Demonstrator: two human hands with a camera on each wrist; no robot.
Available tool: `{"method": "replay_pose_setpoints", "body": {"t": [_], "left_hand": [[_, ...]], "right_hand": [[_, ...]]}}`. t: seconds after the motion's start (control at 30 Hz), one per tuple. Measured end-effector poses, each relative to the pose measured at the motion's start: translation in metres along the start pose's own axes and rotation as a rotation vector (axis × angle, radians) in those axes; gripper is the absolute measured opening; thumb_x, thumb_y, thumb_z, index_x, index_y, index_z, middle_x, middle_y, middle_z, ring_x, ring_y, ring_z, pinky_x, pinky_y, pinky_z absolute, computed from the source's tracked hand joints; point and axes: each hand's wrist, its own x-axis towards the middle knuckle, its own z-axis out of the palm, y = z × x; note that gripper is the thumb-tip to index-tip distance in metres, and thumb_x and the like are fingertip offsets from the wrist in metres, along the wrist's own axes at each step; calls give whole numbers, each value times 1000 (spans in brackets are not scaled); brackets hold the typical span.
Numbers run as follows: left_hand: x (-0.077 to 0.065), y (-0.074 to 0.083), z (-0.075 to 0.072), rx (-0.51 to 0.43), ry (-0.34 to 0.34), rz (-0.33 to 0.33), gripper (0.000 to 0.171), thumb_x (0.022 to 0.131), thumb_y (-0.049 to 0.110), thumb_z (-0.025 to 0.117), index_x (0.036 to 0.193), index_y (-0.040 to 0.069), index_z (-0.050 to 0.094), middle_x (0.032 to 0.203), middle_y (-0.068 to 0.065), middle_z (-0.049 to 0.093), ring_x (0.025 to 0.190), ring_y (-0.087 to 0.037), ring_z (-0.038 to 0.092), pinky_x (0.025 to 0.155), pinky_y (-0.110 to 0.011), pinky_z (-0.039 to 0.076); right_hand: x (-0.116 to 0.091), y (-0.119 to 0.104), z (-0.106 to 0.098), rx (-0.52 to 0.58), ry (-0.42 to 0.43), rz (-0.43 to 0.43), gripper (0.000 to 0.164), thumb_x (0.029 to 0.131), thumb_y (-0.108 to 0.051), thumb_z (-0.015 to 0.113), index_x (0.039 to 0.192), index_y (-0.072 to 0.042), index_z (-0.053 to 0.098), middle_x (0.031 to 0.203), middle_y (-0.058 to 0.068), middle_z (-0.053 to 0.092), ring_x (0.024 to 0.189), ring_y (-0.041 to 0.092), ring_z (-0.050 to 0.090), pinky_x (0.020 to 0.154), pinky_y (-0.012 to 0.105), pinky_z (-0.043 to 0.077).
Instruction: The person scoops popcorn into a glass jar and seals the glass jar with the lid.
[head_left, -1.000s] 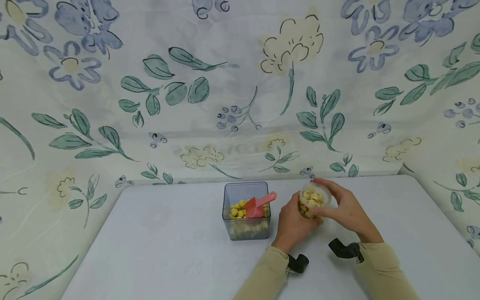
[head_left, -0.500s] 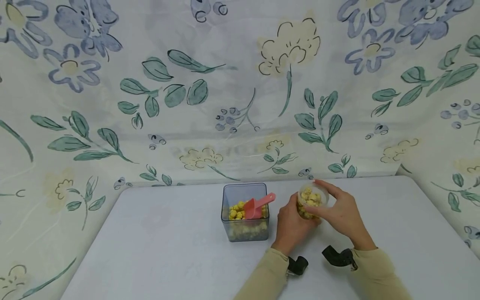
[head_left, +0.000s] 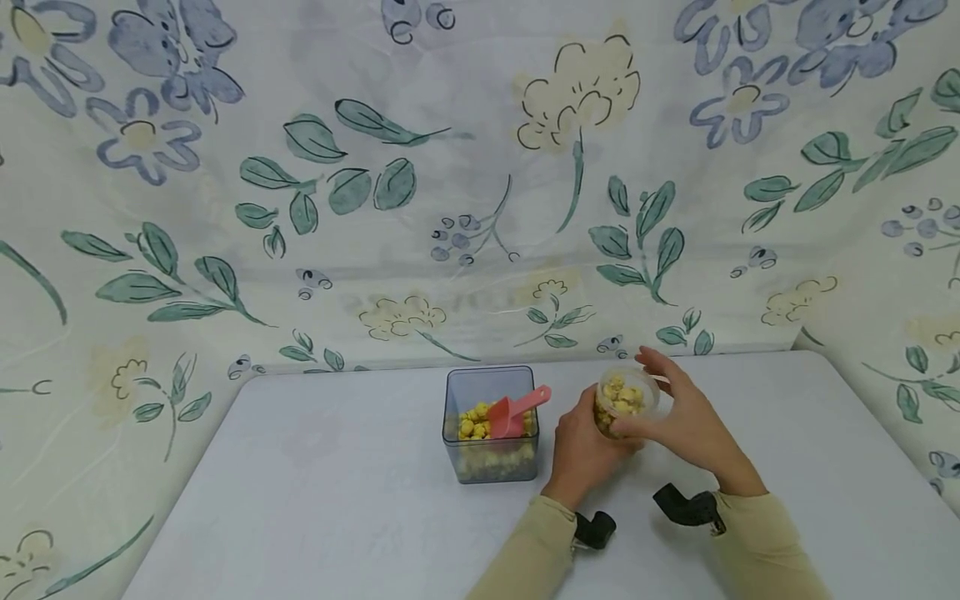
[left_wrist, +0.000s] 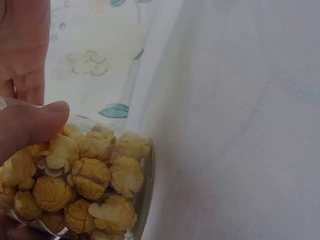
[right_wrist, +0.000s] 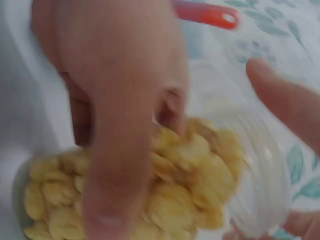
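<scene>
A clear round plastic jar [head_left: 648, 396] is filled with yellow popcorn [left_wrist: 91, 176]. My left hand [head_left: 585, 454] grips it around the side, tilted over the table. In the right wrist view, the jar's clear ridged top [right_wrist: 262, 175] points to the right. My right hand [head_left: 693, 429] is at this top, its fingers spread loosely about the rim. One digit [right_wrist: 290, 102] stands apart from the rim there, while other fingertips sit close by it at the lower edge. The jar's base edge [left_wrist: 146, 195] shows in the left wrist view.
Left of the hands stands a square bluish clear container [head_left: 480, 383] with yellow popcorn inside. A pink scoop [head_left: 517, 410] rests in it, handle leaning over the right rim. A white table [head_left: 322, 500] lies under everything, with floral cloth [head_left: 465, 167] hanging behind.
My right hand has loosened from around the jar's top, its fingers lifting and spreading, and its wrist has swung slightly right. The left hand holds the jar as before.
</scene>
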Motion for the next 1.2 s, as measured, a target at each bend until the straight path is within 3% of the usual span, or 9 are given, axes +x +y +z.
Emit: {"method": "replay_pose_setpoints", "body": {"t": [0.17,0.33,0.6,0.97,1.2], "left_hand": [[-1,1,0,-6,-14,-19,81,67,38,83,135,19,44,123,6,57,112,-11,53,96,-39,42],[-1,2,0,-3,-12,-27,81,66,36,83,135,20,43,123,6,57,112,-11,53,96,-38,42],[-2,4,-1,-1,-7,-24,80,66,35,84,134,19,45,122,6,58,111,-10,53,95,-37,43],[-2,4,-2,-16,-7,-13,79,67,35,83,134,19,45,122,7,57,110,-8,53,95,-36,43],[-1,3,-1,3,1,-11,79,66,39,82,133,19,46,120,8,58,108,-8,54,94,-38,43]], "right_hand": [[3,11,-11,135,-73,-109,83,76,-22,78,144,-22,31,142,2,40,132,20,32,104,52,28],[4,13,-12,200,-126,-144,73,79,-15,75,141,-21,38,143,1,40,135,17,27,106,55,22],[4,16,-10,84,-85,-102,71,77,-29,76,139,-24,41,141,0,42,134,26,30,103,58,25],[0,1,-6,-76,-14,-11,81,73,-47,75,139,-13,42,137,10,45,121,38,43,89,60,38],[-1,-7,2,-129,40,13,83,71,-47,76,137,-8,43,131,15,47,117,36,44,89,59,38]]}}
